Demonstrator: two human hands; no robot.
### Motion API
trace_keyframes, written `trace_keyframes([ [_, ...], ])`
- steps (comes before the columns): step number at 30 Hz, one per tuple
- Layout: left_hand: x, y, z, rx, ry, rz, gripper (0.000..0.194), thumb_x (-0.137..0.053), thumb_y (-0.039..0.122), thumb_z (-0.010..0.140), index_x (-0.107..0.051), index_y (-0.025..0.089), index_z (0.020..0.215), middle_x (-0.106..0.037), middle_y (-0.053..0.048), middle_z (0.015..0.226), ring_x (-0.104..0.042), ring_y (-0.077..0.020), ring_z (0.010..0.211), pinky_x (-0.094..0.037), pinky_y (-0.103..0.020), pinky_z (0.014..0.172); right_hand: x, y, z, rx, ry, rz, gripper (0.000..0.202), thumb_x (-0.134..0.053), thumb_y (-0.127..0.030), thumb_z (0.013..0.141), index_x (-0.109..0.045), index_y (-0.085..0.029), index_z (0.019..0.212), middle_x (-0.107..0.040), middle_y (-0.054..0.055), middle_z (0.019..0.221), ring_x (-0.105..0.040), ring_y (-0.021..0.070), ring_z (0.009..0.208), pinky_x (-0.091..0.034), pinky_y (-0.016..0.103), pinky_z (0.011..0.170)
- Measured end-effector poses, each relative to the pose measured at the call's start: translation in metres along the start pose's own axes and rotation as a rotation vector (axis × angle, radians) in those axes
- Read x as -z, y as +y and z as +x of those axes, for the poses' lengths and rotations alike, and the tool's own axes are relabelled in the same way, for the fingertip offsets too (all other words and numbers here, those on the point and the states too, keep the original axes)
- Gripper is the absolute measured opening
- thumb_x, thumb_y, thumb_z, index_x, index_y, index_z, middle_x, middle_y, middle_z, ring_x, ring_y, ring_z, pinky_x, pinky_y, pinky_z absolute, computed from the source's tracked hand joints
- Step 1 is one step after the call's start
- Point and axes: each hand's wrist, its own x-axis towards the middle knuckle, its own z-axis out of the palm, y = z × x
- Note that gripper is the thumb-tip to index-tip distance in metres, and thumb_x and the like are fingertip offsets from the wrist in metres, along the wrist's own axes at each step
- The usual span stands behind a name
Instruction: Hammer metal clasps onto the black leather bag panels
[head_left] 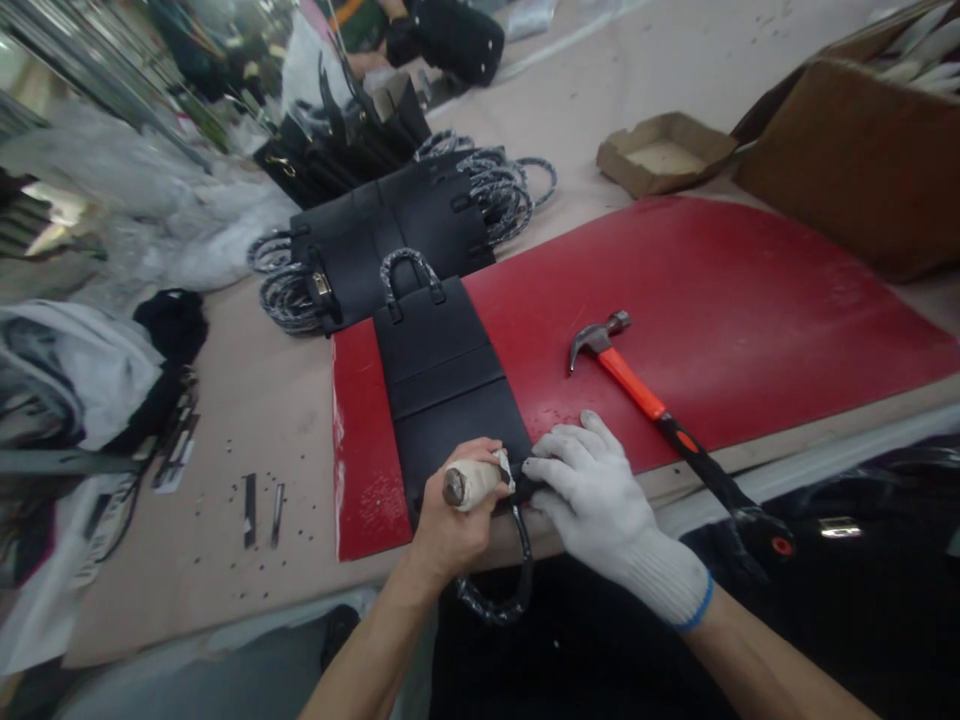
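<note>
My bare left hand [456, 525] is wrapped round an upright metal punch [466, 484] bound in off-white tape, over the near end of a black leather bag panel [454, 365]. The punch's lower tip is hidden. My right hand [592, 500], in a white knitted glove, pinches the panel's near edge by the handle tab, other fingers stretched out. A plastic-wrapped handle [517, 590] hangs from that edge over the table's front. Under the panel lies a red mat [720, 300]. A claw hammer [645, 390] with an orange and black grip rests on the mat, right of my gloved hand.
Behind the panel lie stacked black bag panels [386, 230] with bundled wrapped handles. Two small metal tools [277, 515] and scattered black bits are at left. A shallow cardboard tray [667, 155] and a large brown box [847, 160] stand at right. Another person's hand [367, 65] shows at the back.
</note>
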Motion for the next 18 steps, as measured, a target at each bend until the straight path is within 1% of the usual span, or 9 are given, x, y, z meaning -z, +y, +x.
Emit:
trace_keyframes([
  [4,-0.001,0.003,0.005,0.032,-0.019,-0.011,0.017,-0.072,0.018,0.083,-0.071,0.02,0.099,-0.074,-0.009,0.113,-0.073,-0.024,0.105,-0.06,-0.039,0.095,0.002,-0.001,0.0,0.011,0.003,0.027,0.027,-0.069,-0.012,0.084,-0.071,-0.024,0.108,-0.07,0.005,0.111,-0.061,0.0273,0.108,-0.032,0.061,0.118],
  [7,-0.003,0.005,0.008,0.075,-0.011,-0.017,0.019,-0.071,0.019,0.08,-0.07,0.018,0.098,-0.074,-0.009,0.109,-0.073,-0.0232,0.099,-0.06,-0.038,0.091,0.018,0.004,-0.002,-0.001,0.07,-0.016,0.026,-0.064,-0.014,0.088,-0.069,-0.022,0.112,-0.069,0.008,0.115,-0.061,0.0278,0.108,-0.042,0.057,0.111],
  [9,-0.005,0.007,0.01,0.105,-0.011,-0.034,0.02,-0.071,0.019,0.078,-0.069,0.018,0.097,-0.074,-0.007,0.102,-0.071,-0.0209,0.089,-0.06,-0.034,0.084,0.036,0.012,-0.007,-0.067,0.132,-0.165,0.026,-0.064,-0.02,0.09,-0.068,-0.02,0.115,-0.068,0.012,0.118,-0.061,0.0318,0.11,-0.048,0.055,0.103],
  [11,-0.007,0.008,0.012,0.124,-0.015,-0.065,0.019,-0.071,0.018,0.076,-0.069,0.018,0.095,-0.073,-0.005,0.094,-0.069,-0.0181,0.08,-0.058,-0.03,0.076,0.054,0.023,-0.016,-0.167,0.144,-0.378,0.034,-0.065,-0.027,0.089,-0.067,-0.017,0.121,-0.066,0.018,0.121,-0.061,0.0368,0.108,-0.052,0.056,0.094],
  [13,-0.007,0.009,0.013,0.13,-0.024,-0.094,0.016,-0.071,0.017,0.076,-0.069,0.018,0.092,-0.071,-0.003,0.089,-0.066,-0.0166,0.076,-0.056,-0.028,0.071,0.069,0.032,-0.027,-0.262,0.065,-0.571,0.044,-0.064,-0.029,0.088,-0.064,-0.013,0.128,-0.066,0.022,0.12,-0.063,0.0392,0.1,-0.054,0.054,0.082],
  [14,-0.008,0.009,0.013,0.133,-0.03,-0.101,0.013,-0.071,0.017,0.077,-0.069,0.018,0.09,-0.07,-0.003,0.087,-0.066,-0.0165,0.075,-0.056,-0.027,0.07,0.074,0.035,-0.033,-0.301,0.004,-0.638,0.048,-0.062,-0.028,0.088,-0.062,-0.01,0.132,-0.066,0.024,0.117,-0.064,0.0378,0.092,-0.054,0.051,0.073],
  [16,-0.008,0.009,0.014,0.136,-0.04,-0.096,0.01,-0.071,0.017,0.077,-0.068,0.018,0.087,-0.068,-0.002,0.085,-0.065,-0.0167,0.076,-0.055,-0.027,0.07,0.079,0.039,-0.043,-0.378,-0.106,-0.709,0.051,-0.055,-0.023,0.091,-0.058,-0.009,0.14,-0.066,0.024,0.113,-0.065,0.031,0.074,-0.05,0.042,0.059],
  [18,-0.008,0.008,0.015,0.136,-0.046,-0.081,0.009,-0.072,0.016,0.077,-0.067,0.018,0.085,-0.067,-0.001,0.083,-0.064,-0.0166,0.076,-0.054,-0.027,0.071,0.08,0.04,-0.049,-0.477,-0.159,-0.718,0.053,-0.046,-0.018,0.094,-0.054,-0.01,0.146,-0.066,0.023,0.112,-0.063,0.0248,0.062,-0.045,0.038,0.053],
])
